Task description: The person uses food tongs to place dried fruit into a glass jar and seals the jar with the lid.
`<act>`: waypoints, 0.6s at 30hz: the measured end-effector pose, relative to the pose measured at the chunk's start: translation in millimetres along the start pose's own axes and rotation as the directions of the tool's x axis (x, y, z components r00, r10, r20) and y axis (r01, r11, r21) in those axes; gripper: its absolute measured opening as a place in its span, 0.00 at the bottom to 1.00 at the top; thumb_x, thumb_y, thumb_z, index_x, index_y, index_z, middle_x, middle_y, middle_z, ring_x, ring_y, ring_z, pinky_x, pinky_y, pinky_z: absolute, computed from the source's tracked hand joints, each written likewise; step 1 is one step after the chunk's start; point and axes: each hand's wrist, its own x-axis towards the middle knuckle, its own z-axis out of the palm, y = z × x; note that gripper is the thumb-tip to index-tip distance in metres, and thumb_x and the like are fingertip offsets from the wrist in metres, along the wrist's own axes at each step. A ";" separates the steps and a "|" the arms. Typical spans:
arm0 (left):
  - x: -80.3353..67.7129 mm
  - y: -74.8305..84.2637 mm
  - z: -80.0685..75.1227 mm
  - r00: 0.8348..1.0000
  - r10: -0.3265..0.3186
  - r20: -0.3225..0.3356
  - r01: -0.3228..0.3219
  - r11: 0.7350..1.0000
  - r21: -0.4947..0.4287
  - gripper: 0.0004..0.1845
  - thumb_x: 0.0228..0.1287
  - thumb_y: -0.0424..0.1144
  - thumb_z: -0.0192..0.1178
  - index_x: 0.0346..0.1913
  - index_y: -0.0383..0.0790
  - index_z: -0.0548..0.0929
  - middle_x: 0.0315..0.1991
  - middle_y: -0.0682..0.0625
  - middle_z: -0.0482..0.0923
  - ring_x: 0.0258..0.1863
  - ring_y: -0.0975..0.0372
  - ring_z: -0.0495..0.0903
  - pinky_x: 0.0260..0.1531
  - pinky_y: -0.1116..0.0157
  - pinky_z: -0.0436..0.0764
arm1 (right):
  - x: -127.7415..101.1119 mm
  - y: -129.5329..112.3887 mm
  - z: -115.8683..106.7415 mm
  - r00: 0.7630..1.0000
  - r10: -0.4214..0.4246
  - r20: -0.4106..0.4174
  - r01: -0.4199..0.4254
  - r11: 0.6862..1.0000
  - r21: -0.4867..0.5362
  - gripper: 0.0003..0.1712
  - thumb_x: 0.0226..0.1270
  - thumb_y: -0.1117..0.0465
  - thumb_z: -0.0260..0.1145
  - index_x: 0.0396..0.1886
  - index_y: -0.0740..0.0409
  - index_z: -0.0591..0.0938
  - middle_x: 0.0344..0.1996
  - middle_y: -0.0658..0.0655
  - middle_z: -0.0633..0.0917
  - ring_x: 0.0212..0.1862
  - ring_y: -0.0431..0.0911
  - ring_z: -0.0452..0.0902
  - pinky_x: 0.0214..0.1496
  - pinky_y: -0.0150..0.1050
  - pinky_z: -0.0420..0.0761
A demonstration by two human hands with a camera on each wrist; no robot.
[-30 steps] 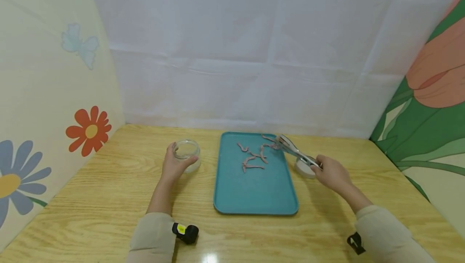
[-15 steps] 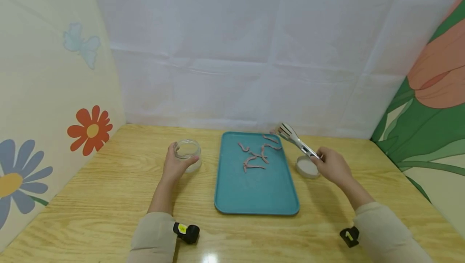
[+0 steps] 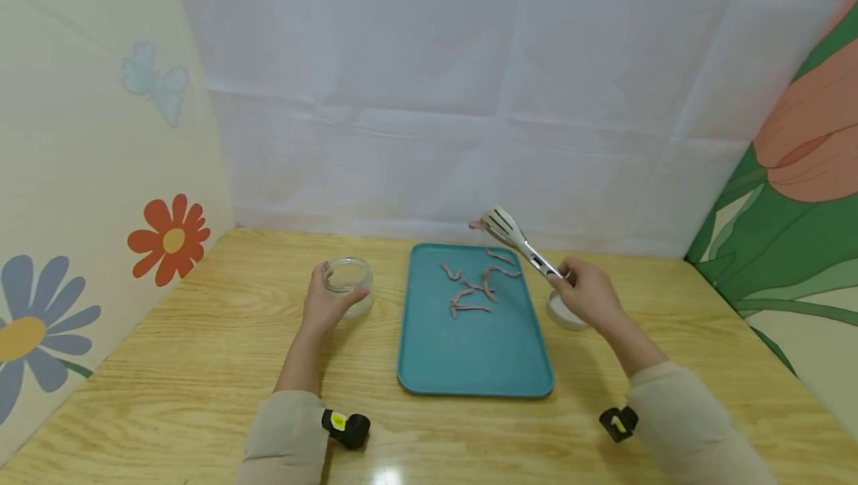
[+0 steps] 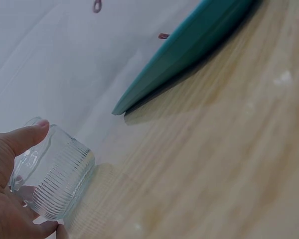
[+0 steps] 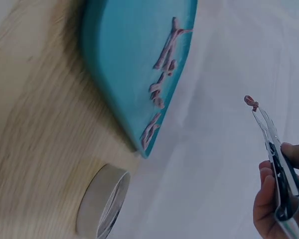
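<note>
Right hand [image 3: 586,293] grips the tongs [image 3: 519,241], fingers curled round the handles, arms squeezed together on a small pink strip [image 3: 478,225] at the tip. A second ago the tong tip was down among the strips [image 3: 472,293] at the tray's far right corner; half a second ago it had lifted clear; now it is higher and further left, over the far edge of the tray [image 3: 469,354], with the strip hanging in the air. The right wrist view shows the same: strip [image 5: 250,102] pinched at the tong tip [image 5: 269,130], well clear of the tray [image 5: 124,64]. So one strip has been picked up and is likely on its way toward the jar.

Left hand [image 3: 325,308] holds the jar [image 3: 348,282], thumb and fingers curled round its ribbed wall, jar standing on the table [image 3: 167,366] left of the tray; it has not shifted across the three frames. Jar [image 4: 52,177] looks empty as far as can be told. Several strips remain on the tray. A lid [image 3: 561,312] lies flat just right of the tray, partly behind the right hand.
</note>
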 end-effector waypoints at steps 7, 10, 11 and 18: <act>0.8 -0.6 0.2 1.000 0.001 0.004 -0.001 1.000 -0.008 0.51 0.46 0.43 0.66 0.66 0.37 0.40 0.63 0.37 0.45 0.61 0.44 0.46 0.55 0.48 0.53 | 5.7 -14.7 12.5 1.000 -0.026 -0.014 0.027 0.997 0.075 0.07 0.54 0.67 0.60 0.20 0.63 0.72 0.11 0.50 0.67 0.18 0.44 0.62 0.19 0.37 0.62; -0.5 0.6 0.9 1.000 0.013 -0.003 -0.013 1.000 -0.011 0.52 0.45 0.45 0.66 0.65 0.37 0.41 0.63 0.36 0.45 0.60 0.43 0.46 0.55 0.48 0.52 | 7.7 -22.1 17.5 1.000 -0.027 0.004 0.026 0.994 0.110 0.07 0.54 0.67 0.60 0.20 0.63 0.73 0.11 0.51 0.67 0.17 0.44 0.62 0.19 0.37 0.63; -1.2 1.2 1.0 1.000 0.016 -0.006 -0.017 1.000 -0.012 0.53 0.44 0.47 0.67 0.66 0.37 0.41 0.63 0.36 0.45 0.60 0.43 0.45 0.55 0.47 0.52 | 8.3 -25.0 19.1 0.999 -0.030 0.012 0.028 0.992 0.122 0.07 0.55 0.67 0.60 0.21 0.63 0.72 0.11 0.51 0.67 0.17 0.44 0.62 0.19 0.36 0.63; -3.1 4.0 0.4 0.999 0.028 -0.020 -0.028 1.000 -0.003 0.53 0.44 0.47 0.67 0.65 0.36 0.42 0.62 0.34 0.47 0.60 0.42 0.47 0.54 0.47 0.53 | 12.1 -48.4 32.8 0.996 -0.036 0.083 0.022 0.985 0.169 0.07 0.58 0.65 0.59 0.24 0.64 0.72 0.14 0.53 0.68 0.19 0.44 0.61 0.18 0.35 0.62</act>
